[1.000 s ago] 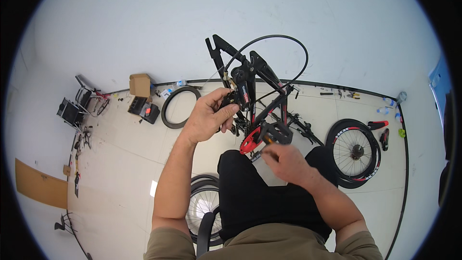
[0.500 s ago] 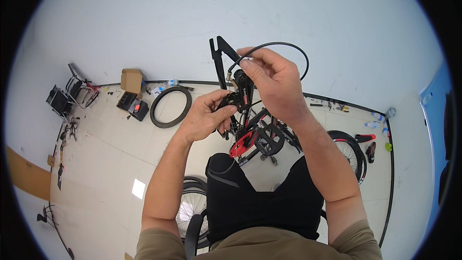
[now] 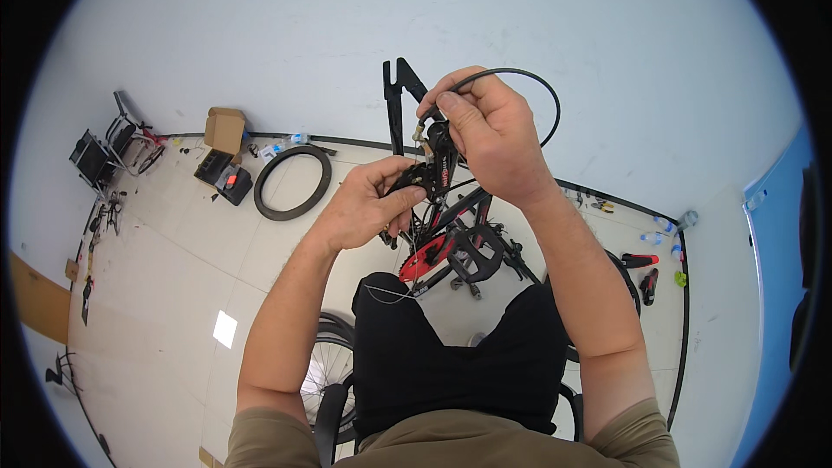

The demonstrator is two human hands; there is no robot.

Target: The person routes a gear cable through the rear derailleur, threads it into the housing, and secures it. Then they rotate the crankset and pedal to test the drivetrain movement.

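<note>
A black bicycle frame (image 3: 394,121) stands in front of me, with a red chainring (image 3: 425,258) and black pedal (image 3: 477,253) low on it. My left hand (image 3: 368,204) pinches a small black metal cable mechanism (image 3: 418,178) beside a frame tube; its exact kind is partly hidden by my fingers. My right hand (image 3: 490,130) is closed on a black cable housing (image 3: 546,91), which loops out to the right. A brass-coloured end fitting (image 3: 420,132) sits at the housing's tip, just above the mechanism. Thin bare wire (image 3: 390,297) hangs down across my left knee.
A loose tyre (image 3: 295,184), an opened cardboard box (image 3: 225,130) and a black toolbox (image 3: 232,184) lie to the left. A spoked wheel (image 3: 325,373) rests by my chair. At the right are a red-black saddle-like part (image 3: 640,260), pliers (image 3: 604,205) and bottles (image 3: 652,238).
The view has shifted slightly. Both hands keep their grips, the right fingers closer around the housing end. The thin wire now shows more plainly as a loop over my left knee.
</note>
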